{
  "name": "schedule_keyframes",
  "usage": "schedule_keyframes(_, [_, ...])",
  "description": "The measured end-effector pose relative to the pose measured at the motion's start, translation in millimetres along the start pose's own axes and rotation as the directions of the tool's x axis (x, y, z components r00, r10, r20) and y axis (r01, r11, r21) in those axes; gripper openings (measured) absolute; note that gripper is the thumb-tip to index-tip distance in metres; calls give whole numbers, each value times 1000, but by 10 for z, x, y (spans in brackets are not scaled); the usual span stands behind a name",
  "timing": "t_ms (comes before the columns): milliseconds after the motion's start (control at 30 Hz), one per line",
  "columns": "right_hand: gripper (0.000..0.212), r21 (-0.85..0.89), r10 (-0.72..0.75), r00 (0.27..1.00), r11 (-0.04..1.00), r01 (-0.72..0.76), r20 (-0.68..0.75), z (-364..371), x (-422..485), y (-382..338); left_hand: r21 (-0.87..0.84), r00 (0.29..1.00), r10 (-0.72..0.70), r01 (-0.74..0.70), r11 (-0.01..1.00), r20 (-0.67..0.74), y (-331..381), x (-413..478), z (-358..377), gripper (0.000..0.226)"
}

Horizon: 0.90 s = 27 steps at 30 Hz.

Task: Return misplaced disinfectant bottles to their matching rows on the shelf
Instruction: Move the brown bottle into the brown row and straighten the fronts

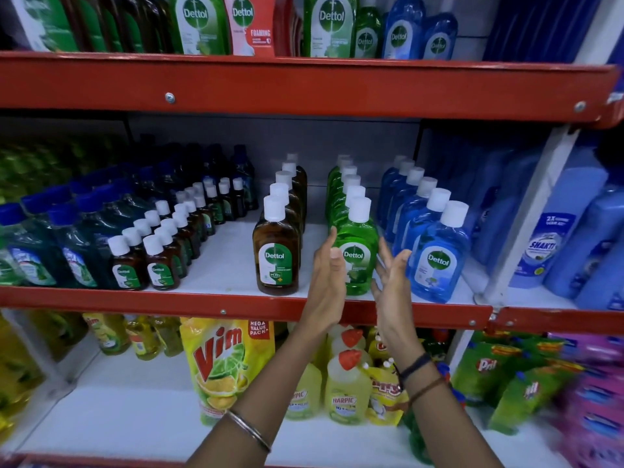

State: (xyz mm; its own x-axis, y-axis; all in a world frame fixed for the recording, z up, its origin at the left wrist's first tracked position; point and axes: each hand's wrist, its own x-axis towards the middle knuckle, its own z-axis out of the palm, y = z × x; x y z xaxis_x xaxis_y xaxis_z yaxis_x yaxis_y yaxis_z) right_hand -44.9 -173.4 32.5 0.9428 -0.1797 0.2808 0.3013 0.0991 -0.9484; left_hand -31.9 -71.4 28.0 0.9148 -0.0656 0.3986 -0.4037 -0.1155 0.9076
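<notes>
On the middle shelf (236,304) stand three rows of white-capped Dettol bottles running front to back: a brown row (277,255), a green row (358,244) and a blue row (439,255). My left hand (328,282) is open just left of the front green bottle, fingers up and close to its side. On the other side of that bottle, my right hand (391,278) is open with fingers spread, between the green and blue rows. Neither hand holds anything.
Small brown Dettol bottles (158,261) and dark blue-capped bottles (67,244) fill the shelf's left part. Tall blue bottles (557,231) stand beyond a white upright at right. Above is a red shelf edge (304,86); below lie a Vim pouch (226,363) and Harpic bottles (346,390).
</notes>
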Motion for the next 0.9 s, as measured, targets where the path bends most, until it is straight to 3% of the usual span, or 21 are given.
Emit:
schedule_keyframes(200, [78, 53, 49, 999, 997, -50, 23, -124, 62, -54, -14, 1000, 18, -19, 1000, -24, 4, -28, 12, 96])
schedule_keyframes(367, [97, 33, 5, 998, 999, -7, 55, -173, 55, -41, -19, 999, 17, -18, 1000, -46, -4, -32, 32, 105])
schedule_keyframes(467, [97, 1, -15, 998, 1000, 15, 68, -195, 55, -38, -16, 997, 33, -34, 999, -64, 3, -34, 67, 105])
schedule_keyframes(567, [86, -49, -118, 993, 992, 118, 0, -269, -38, -22, 55, 963, 162, -153, 987, -215, 76, -139, 246, 91])
schedule_keyframes(633, [67, -44, -253, 959, 967, 250, -128, -375, -142, -21, 100, 910, 285, -267, 959, -302, 98, -224, 414, 73])
schedule_keyframes(733, [61, -60, -376, 873, 924, 377, -311, -627, -205, -6, 50, 933, 329, -325, 944, -146, 187, -280, 695, 62])
schedule_keyframes(833, [74, -89, -348, 864, 936, 339, -363, -842, -129, 18, -35, 986, 161, -160, 987, 37, 240, -154, 958, 55])
schedule_keyframes(900, [71, -95, -289, 890, 957, 273, -354, -923, -55, 40, -96, 998, 55, -54, 994, 11, 236, -7, 1079, 71])
